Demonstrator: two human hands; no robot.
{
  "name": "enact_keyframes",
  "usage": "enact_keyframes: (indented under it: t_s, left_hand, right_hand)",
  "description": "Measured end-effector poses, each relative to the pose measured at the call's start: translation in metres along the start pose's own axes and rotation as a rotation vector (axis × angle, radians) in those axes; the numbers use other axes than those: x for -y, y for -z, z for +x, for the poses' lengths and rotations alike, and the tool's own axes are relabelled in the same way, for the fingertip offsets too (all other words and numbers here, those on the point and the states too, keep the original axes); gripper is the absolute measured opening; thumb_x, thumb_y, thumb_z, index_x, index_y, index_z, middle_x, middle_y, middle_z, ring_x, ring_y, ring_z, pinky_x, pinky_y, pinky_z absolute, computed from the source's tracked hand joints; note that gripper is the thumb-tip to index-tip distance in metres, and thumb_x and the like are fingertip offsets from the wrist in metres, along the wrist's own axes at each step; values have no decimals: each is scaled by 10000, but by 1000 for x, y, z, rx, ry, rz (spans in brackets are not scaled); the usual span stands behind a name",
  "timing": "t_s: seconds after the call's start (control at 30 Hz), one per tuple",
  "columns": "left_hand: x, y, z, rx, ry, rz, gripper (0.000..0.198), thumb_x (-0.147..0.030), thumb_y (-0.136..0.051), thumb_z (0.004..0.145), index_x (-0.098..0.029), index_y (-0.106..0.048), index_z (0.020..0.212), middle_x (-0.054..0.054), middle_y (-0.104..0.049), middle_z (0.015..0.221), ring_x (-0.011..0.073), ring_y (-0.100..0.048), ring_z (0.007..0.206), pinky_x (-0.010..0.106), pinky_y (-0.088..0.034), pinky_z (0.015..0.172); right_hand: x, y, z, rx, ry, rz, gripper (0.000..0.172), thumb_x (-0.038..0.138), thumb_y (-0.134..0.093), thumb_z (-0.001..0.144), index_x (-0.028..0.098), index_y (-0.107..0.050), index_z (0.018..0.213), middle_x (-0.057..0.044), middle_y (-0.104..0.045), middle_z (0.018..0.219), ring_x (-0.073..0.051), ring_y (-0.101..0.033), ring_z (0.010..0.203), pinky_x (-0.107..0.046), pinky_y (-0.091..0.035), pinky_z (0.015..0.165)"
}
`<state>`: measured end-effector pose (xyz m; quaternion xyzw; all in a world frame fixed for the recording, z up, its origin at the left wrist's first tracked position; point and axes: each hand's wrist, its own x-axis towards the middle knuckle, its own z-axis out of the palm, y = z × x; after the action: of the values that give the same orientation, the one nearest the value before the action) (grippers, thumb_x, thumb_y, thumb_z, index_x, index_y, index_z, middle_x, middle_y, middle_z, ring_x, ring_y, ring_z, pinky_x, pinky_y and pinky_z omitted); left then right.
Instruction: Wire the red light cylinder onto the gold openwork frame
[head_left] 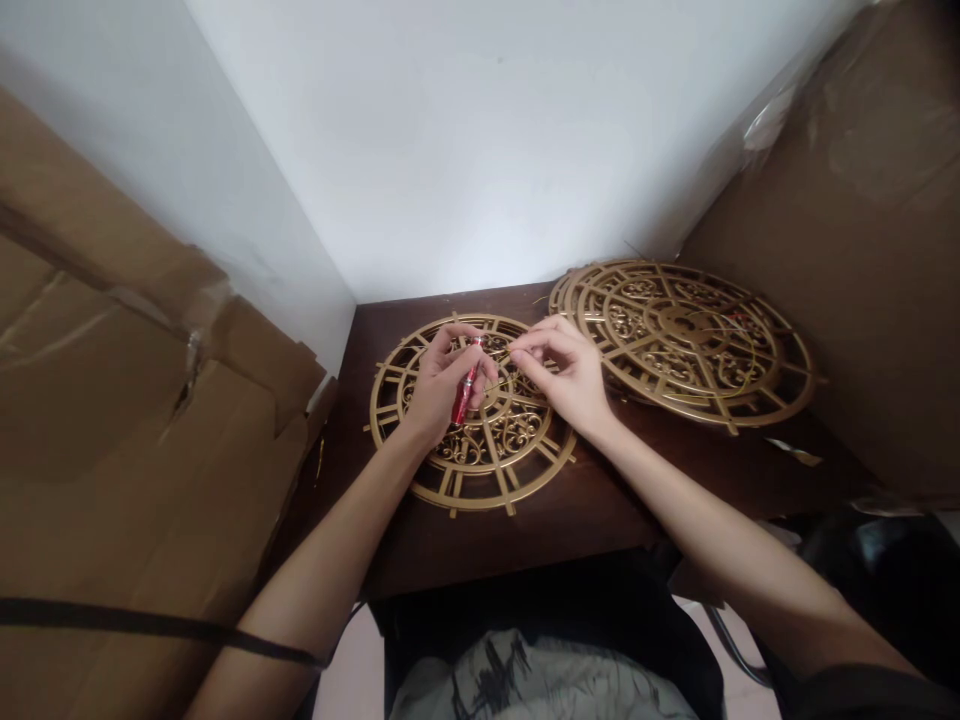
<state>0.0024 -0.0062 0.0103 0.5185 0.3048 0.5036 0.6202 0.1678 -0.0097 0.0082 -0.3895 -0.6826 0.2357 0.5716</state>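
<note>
My left hand (pixel 436 388) is closed around a slim, shiny red cylinder (pixel 463 398) with a silvery band, which slants upright in the fingers. My right hand (pixel 571 378) is beside it, thumb and forefinger pinched together on a thin golden wire (pixel 504 382) that runs between the two hands. Under both hands a round gold openwork frame (pixel 450 490), with spokes and scroll patterns, lies flat on the dark wooden table (pixel 517 545). The hands cover part of its centre and upper area.
To the right, a stack of similar gold round frames (pixel 791 375) carries loose thin wires on top. A small flat scrap (pixel 793 452) lies near it. Cardboard (pixel 112 400) stands at the left and a large brown box (pixel 840 300) at the right. Behind is a white wall (pixel 480 150).
</note>
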Motion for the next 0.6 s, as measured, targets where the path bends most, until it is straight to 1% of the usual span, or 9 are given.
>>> enact_keyframes:
  t_s: [0.13,0.2,0.33,0.47,0.6]
  left_hand:
    - [-1,1,1,-43,-46,12,128,-250,-548,832,-203,-495,939,-25,-587,627,62,-508,475,172,-397,460]
    - [-2,1,1,-63,-53,-7,129,-249,-554,830,-197,-502,935,-23,-589,615,56,-490,466,162,-374,453]
    - [-4,2,2,-87,-48,-74,132,-252,-558,824,-196,-495,926,-26,-588,590,39,-407,397,151,-289,397]
    - [-3,3,2,-99,-42,-105,140,-269,-548,831,-203,-480,934,-30,-589,595,38,-377,357,154,-245,357]
    - [0,5,3,-150,-40,-103,183,-292,-572,820,-205,-464,940,-40,-584,610,46,-419,365,156,-269,346]
  right_hand:
    - [1,0,1,-1,-49,149,52,197,-654,769,198,-692,805,6,-523,706,-105,-478,631,-268,-413,598]
    - [2,0,2,12,-68,194,51,197,-661,765,200,-694,803,4,-531,717,-100,-472,627,-259,-394,576]
    - [5,0,1,49,-109,266,45,205,-679,751,200,-698,792,0,-559,744,-83,-464,597,-243,-376,530]
    - [7,-3,-1,170,-182,374,69,239,-685,751,196,-692,805,14,-574,695,-66,-482,527,-231,-403,491]
    - [7,-8,-7,288,-169,425,83,230,-685,751,172,-682,810,13,-584,676,-64,-510,504,-221,-425,483]
